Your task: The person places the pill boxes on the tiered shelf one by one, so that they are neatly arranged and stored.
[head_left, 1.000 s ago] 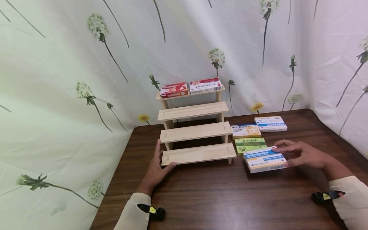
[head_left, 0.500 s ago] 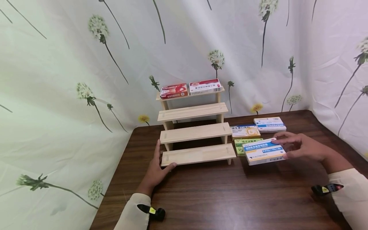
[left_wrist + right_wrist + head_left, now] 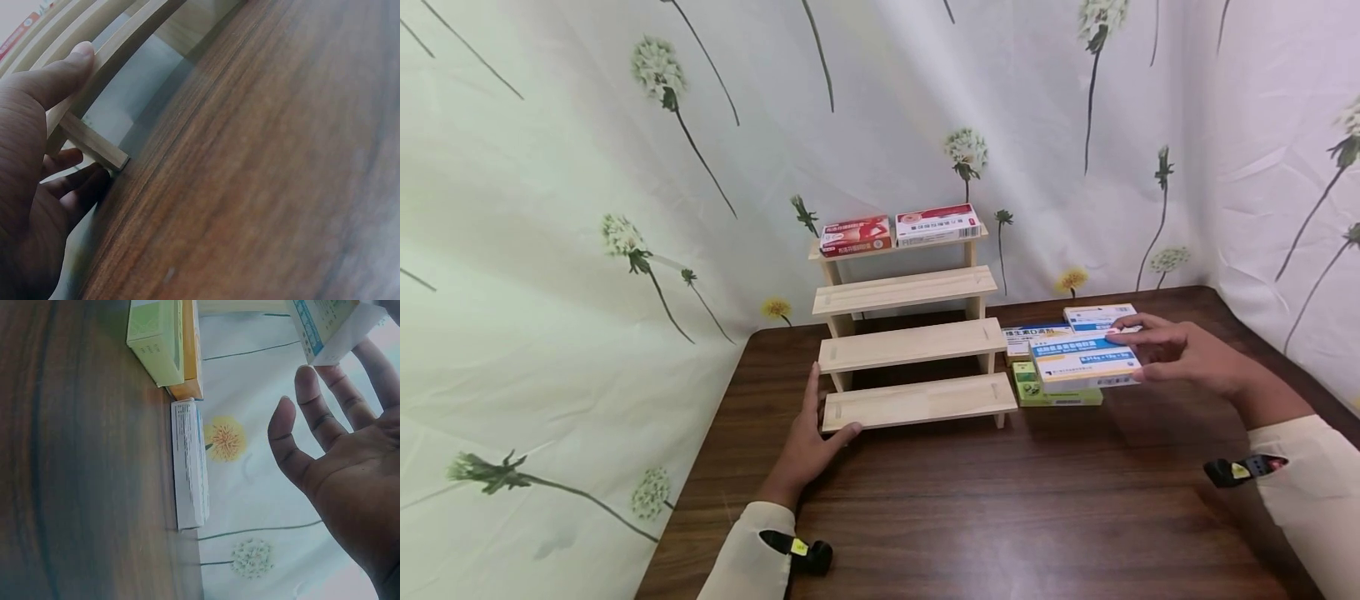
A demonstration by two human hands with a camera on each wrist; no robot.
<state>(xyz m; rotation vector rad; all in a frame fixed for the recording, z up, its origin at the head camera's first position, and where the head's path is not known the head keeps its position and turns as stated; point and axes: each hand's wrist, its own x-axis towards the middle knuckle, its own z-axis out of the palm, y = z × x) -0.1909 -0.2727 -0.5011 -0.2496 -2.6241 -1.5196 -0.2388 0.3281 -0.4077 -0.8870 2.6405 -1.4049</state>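
My right hand (image 3: 1198, 358) pinches one end of a blue, white and yellow medicine box (image 3: 1086, 367), raised off the table. In the right wrist view a corner of this medicine box (image 3: 322, 328) shows at the top. My left hand (image 3: 805, 446) holds the left end of the lowest step of a wooden stepped rack (image 3: 917, 400). In the left wrist view the thumb lies on the step's edge, and the fingers curl beside its leg (image 3: 94, 144). A red medicine box (image 3: 856, 236) and a white and red medicine box (image 3: 937, 225) lie on the top step.
Right of the rack, partly behind the raised box, lie a green medicine box (image 3: 1060, 398), an orange and white one (image 3: 1018, 343) and a white and blue one (image 3: 1093, 315). All rest on the brown wooden table (image 3: 925, 508). A flowered curtain (image 3: 887, 125) stands behind.
The blue and white medicine box has risen and moved away from me with my right hand, uncovering the green box's front. My left hand stays at the rack.
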